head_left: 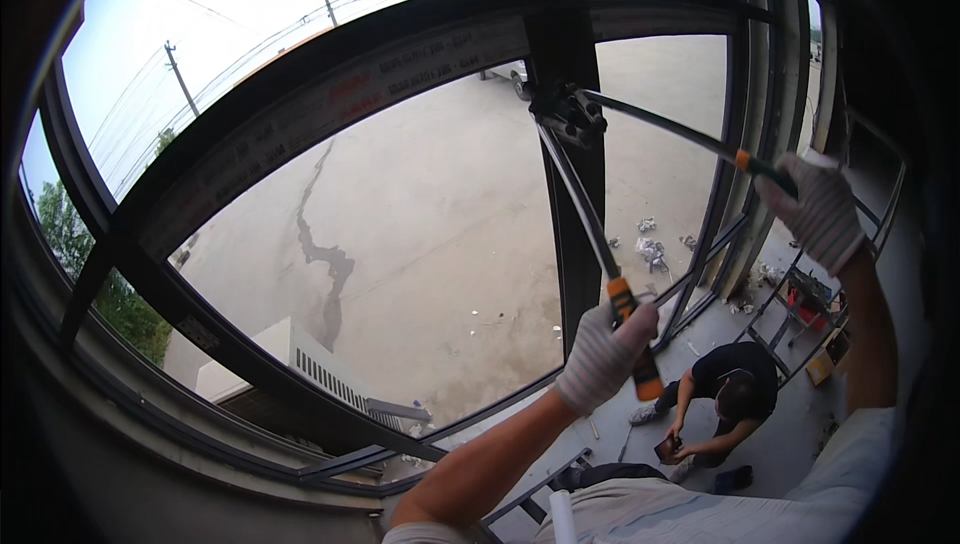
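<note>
A two-lever hand tool has long silver arms, orange-and-black grips and a dark jaw head (568, 114). That head is against the dark vertical window bar (580, 184); what its jaws grip cannot be made out. Wearing a pale striped work glove, my left hand (605, 356) is closed round the lower grip (624, 306), which points down. My right hand (815, 206), gloved alike, is wrapped round the end of the other grip (768, 173), higher up and to the right. The levers are spread wide apart.
Dark window frame bars (330, 104) surround large openings onto a concrete yard (430, 214). Below me, a crouching person (735, 384) in dark clothes holds a small object. A ladder (555, 484) stands close below, and a rack (810, 294) with a red item is at right.
</note>
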The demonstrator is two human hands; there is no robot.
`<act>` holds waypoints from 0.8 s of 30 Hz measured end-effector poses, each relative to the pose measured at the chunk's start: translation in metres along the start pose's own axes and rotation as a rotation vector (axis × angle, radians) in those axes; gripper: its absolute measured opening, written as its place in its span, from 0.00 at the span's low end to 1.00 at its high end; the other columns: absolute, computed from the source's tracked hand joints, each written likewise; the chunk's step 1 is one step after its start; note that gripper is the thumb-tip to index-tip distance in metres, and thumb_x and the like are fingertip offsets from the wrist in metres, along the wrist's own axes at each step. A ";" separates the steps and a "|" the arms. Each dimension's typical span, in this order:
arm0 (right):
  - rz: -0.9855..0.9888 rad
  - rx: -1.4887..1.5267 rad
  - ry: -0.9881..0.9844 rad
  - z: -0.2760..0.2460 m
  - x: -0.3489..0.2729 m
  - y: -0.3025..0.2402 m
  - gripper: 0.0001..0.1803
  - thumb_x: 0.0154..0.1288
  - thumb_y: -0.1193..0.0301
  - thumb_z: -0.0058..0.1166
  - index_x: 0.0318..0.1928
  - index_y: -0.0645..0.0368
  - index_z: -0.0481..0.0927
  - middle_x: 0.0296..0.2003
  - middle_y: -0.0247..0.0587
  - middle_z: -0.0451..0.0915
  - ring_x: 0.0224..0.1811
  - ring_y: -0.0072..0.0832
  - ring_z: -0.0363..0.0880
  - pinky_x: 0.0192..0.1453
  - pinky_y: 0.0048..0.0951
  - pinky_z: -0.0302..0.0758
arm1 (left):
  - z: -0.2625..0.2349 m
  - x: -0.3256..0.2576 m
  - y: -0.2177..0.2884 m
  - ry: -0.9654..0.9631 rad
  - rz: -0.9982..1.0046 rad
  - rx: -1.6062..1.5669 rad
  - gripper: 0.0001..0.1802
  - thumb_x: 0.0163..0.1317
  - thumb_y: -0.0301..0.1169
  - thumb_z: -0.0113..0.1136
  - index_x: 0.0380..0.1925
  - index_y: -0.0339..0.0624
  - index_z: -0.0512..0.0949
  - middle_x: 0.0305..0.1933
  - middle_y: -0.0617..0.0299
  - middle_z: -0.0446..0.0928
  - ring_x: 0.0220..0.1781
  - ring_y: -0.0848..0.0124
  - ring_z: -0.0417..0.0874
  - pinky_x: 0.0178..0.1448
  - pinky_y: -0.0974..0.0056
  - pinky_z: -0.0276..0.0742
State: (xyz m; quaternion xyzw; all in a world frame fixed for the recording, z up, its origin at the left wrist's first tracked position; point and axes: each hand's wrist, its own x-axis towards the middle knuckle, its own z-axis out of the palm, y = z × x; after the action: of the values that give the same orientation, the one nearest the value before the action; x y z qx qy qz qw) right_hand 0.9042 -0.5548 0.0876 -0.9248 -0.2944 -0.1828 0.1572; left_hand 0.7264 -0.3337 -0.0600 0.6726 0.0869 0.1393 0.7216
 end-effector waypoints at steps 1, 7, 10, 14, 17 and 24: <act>-0.050 0.278 0.000 0.039 -0.009 0.021 0.19 0.73 0.49 0.59 0.38 0.51 0.78 0.24 0.29 0.77 0.25 0.17 0.76 0.30 0.24 0.77 | -0.014 -0.018 -0.011 -0.003 -0.019 0.073 0.20 0.69 0.45 0.61 0.26 0.41 0.75 0.23 0.69 0.75 0.25 0.80 0.74 0.31 0.68 0.74; 0.160 0.955 -0.875 0.248 -0.072 -0.024 0.11 0.71 0.63 0.60 0.38 0.59 0.80 0.20 0.26 0.73 0.25 0.18 0.73 0.31 0.28 0.74 | -0.104 -0.100 -0.122 0.025 -0.232 0.397 0.15 0.67 0.40 0.65 0.27 0.40 0.81 0.21 0.63 0.80 0.23 0.73 0.80 0.32 0.63 0.79; -0.093 0.779 -0.526 0.339 -0.101 0.002 0.11 0.66 0.65 0.61 0.43 0.58 0.83 0.23 0.35 0.79 0.25 0.27 0.77 0.34 0.31 0.76 | -0.155 -0.132 -0.098 -0.014 -0.310 0.898 0.14 0.63 0.39 0.67 0.26 0.40 0.81 0.18 0.59 0.81 0.22 0.72 0.85 0.31 0.65 0.82; -0.457 0.493 -0.284 0.359 -0.069 0.034 0.19 0.60 0.68 0.62 0.53 0.52 0.83 0.32 0.49 0.86 0.33 0.43 0.88 0.41 0.39 0.84 | -0.268 -0.199 -0.099 -0.023 -0.306 1.510 0.16 0.60 0.47 0.67 0.30 0.46 0.81 0.24 0.52 0.82 0.27 0.50 0.85 0.34 0.51 0.82; -0.499 0.440 -0.312 0.372 -0.065 0.005 0.23 0.60 0.69 0.64 0.57 0.49 0.82 0.38 0.51 0.87 0.37 0.48 0.88 0.43 0.41 0.85 | -0.286 -0.216 -0.102 0.041 -0.278 1.574 0.16 0.62 0.46 0.66 0.28 0.45 0.80 0.22 0.51 0.81 0.24 0.51 0.84 0.32 0.52 0.81; -0.570 0.585 -0.292 0.398 -0.087 -0.014 0.22 0.61 0.68 0.62 0.57 0.52 0.82 0.46 0.50 0.87 0.41 0.48 0.88 0.45 0.39 0.85 | -0.269 -0.243 -0.106 0.141 -0.473 1.507 0.17 0.63 0.47 0.67 0.30 0.45 0.81 0.26 0.52 0.83 0.29 0.52 0.86 0.35 0.55 0.83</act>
State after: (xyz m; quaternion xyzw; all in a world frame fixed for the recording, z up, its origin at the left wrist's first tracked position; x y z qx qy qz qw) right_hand 0.9271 -0.4284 -0.2988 -0.7390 -0.5967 0.0050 0.3128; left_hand 0.4217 -0.1627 -0.2021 0.9333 0.3438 -0.0717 0.0751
